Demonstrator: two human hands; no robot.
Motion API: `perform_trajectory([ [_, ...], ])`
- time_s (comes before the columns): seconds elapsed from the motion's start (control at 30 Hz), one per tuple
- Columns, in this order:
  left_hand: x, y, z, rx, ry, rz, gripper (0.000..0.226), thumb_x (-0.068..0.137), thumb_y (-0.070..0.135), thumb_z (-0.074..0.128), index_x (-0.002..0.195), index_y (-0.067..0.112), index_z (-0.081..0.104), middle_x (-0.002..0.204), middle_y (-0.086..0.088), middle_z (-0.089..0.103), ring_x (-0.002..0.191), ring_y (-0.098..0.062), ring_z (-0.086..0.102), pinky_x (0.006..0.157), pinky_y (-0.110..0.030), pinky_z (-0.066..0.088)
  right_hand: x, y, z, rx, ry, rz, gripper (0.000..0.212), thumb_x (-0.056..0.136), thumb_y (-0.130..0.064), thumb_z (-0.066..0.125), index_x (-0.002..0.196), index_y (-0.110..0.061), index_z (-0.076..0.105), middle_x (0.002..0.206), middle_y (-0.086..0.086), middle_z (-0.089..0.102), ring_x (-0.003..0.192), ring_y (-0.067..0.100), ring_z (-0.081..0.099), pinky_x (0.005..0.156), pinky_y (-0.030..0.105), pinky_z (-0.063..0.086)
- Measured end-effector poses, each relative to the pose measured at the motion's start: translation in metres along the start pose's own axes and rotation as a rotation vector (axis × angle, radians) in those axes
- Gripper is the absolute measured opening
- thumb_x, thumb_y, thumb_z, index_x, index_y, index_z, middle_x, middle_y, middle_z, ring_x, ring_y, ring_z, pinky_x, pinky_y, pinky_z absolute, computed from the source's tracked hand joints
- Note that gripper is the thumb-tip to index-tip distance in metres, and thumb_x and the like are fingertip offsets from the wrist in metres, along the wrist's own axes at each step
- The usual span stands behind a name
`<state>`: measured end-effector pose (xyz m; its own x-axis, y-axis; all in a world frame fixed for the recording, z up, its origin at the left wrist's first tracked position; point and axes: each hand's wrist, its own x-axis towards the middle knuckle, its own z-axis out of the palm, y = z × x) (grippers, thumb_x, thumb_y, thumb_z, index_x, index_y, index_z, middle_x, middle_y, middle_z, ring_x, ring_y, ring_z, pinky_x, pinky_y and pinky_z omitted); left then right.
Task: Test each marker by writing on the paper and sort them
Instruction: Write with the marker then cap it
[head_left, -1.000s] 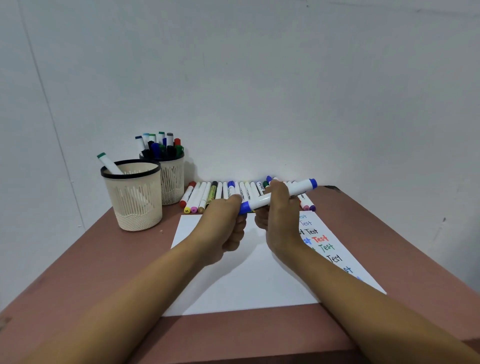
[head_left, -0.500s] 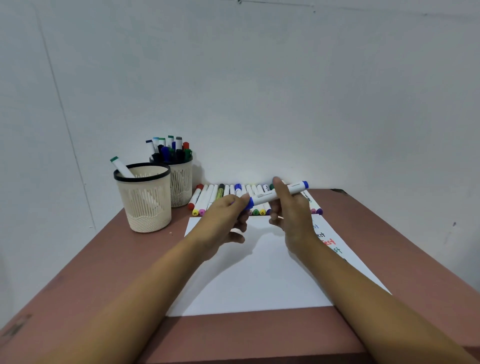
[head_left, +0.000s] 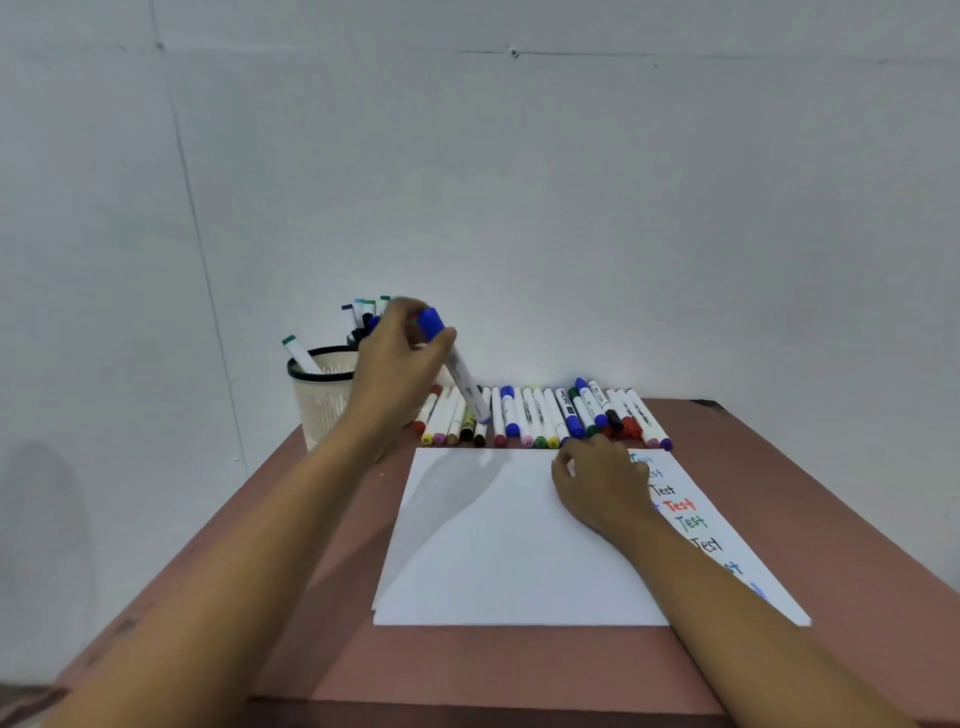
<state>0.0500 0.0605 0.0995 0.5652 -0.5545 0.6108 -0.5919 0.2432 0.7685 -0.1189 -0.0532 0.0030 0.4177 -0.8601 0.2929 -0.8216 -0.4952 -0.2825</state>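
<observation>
your left hand (head_left: 400, 364) has swung the blue marker (head_left: 462, 379) up, gripping it; mesh cup (head_left: 322, 405) just at 9 o'clock, right hand (head_left: 597, 483) loose, empty.

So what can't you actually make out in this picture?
Head view:
The left hand, gripping the blue marker, hides what the upright markers behind it stand in.
The right hand covers its own fingertips; grasp unclear.
The right forearm covers some writing on the paper.
Print on the row of markers: too small.
</observation>
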Motion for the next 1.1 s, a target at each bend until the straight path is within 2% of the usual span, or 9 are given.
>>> perform_trajectory([
  [0.2, 0.047, 0.010, -0.044, 0.197, 0.156, 0.067, 0.031, 0.091, 0.026, 0.058, 0.117, 0.012, 0.048, 0.098, -0.004, 0.057, 0.087, -0.023, 0.061, 0.058, -0.020, 0.046, -0.001, 0.001, 0.000, 0.008, 0.007, -0.012, 0.030, 0.099, -0.032, 0.037, 0.117, -0.020, 0.058, 0.121, 0.003, 0.052, 0.116, 0.023, 0.044, 0.096, 0.041, 0.034],
  [0.3, 0.063, 0.010, -0.062, 0.227, 0.205, 0.070, 0.030, 0.091, 0.024, 0.059, 0.116, 0.010, 0.049, 0.096, -0.008, 0.060, 0.085, -0.026, 0.063, 0.064, -0.024, 0.048, -0.002, 0.001, 0.001, -0.005, 0.010, -0.011, 0.029, 0.099, -0.032, 0.037, 0.117, -0.021, 0.057, 0.121, 0.002, 0.052, 0.116, 0.022, 0.044, 0.095, 0.040, 0.035],
  [0.4, 0.072, 0.008, -0.072, 0.274, 0.230, 0.064, 0.031, 0.091, 0.023, 0.058, 0.116, 0.008, 0.048, 0.096, -0.010, 0.060, 0.077, -0.025, 0.060, 0.058, -0.022, 0.044, -0.001, 0.002, 0.001, -0.018, 0.012, -0.011, 0.030, 0.099, -0.032, 0.037, 0.119, -0.021, 0.057, 0.123, 0.002, 0.052, 0.116, 0.022, 0.044, 0.095, 0.041, 0.035],
  [0.53, 0.066, -0.002, -0.071, 0.408, 0.190, 0.070, 0.035, 0.092, 0.021, 0.057, 0.123, 0.010, 0.042, 0.093, -0.009, 0.057, 0.073, -0.024, 0.054, 0.064, -0.030, 0.041, 0.000, 0.001, 0.001, -0.023, 0.009, -0.010, 0.031, 0.099, -0.032, 0.037, 0.120, -0.022, 0.057, 0.124, 0.001, 0.052, 0.117, 0.022, 0.044, 0.096, 0.041, 0.035],
  [0.63, 0.052, -0.023, -0.062, 0.556, 0.083, 0.089, 0.029, 0.093, 0.021, 0.056, 0.116, 0.014, 0.040, 0.092, -0.013, 0.059, 0.067, -0.028, 0.056, 0.060, -0.033, 0.042, 0.000, 0.002, 0.002, -0.021, 0.009, -0.013, 0.030, 0.099, -0.032, 0.037, 0.120, -0.022, 0.057, 0.124, 0.002, 0.052, 0.118, 0.021, 0.043, 0.096, 0.041, 0.035],
  [0.77, 0.037, -0.043, -0.052, 0.692, -0.046, 0.056, 0.023, 0.093, 0.024, 0.055, 0.109, 0.010, 0.044, 0.095, -0.016, 0.062, 0.077, -0.031, 0.058, 0.068, -0.040, 0.049, 0.000, 0.002, 0.002, -0.027, 0.007, -0.017, 0.030, 0.099, -0.032, 0.036, 0.120, -0.022, 0.056, 0.125, 0.002, 0.051, 0.117, 0.021, 0.044, 0.097, 0.040, 0.035],
  [0.9, 0.034, -0.048, -0.049, 0.686, -0.093, 0.098, 0.020, 0.093, 0.024, 0.056, 0.101, 0.005, 0.058, 0.103, -0.011, 0.063, 0.089, -0.021, 0.055, 0.074, -0.030, 0.043, 0.001, 0.003, 0.002, -0.032, 0.005, -0.017, 0.031, 0.099, -0.033, 0.036, 0.120, -0.021, 0.056, 0.125, 0.002, 0.051, 0.117, 0.022, 0.044, 0.096, 0.041, 0.035],
  [1.03, 0.023, -0.055, -0.050, 0.546, 0.125, 0.216, 0.026, 0.090, 0.022, 0.061, 0.108, 0.003, 0.060, 0.117, -0.015, 0.055, 0.111, -0.028, 0.049, 0.087, -0.024, 0.034, 0.001, 0.003, 0.001, -0.029, -0.003, -0.016, 0.031, 0.099, -0.032, 0.036, 0.120, -0.021, 0.056, 0.124, 0.003, 0.052, 0.117, 0.022, 0.044, 0.096, 0.042, 0.035],
  [1.1, 0.015, -0.063, -0.050, 0.515, 0.260, 0.200, 0.046, 0.086, 0.029, 0.067, 0.121, 0.002, 0.054, 0.127, -0.018, 0.047, 0.122, -0.033, 0.041, 0.100, -0.033, 0.034, 0.000, 0.003, 0.001, -0.021, -0.003, -0.015, 0.030, 0.099, -0.032, 0.037, 0.118, -0.022, 0.057, 0.124, 0.002, 0.052, 0.117, 0.022, 0.044, 0.096, 0.042, 0.035],
])
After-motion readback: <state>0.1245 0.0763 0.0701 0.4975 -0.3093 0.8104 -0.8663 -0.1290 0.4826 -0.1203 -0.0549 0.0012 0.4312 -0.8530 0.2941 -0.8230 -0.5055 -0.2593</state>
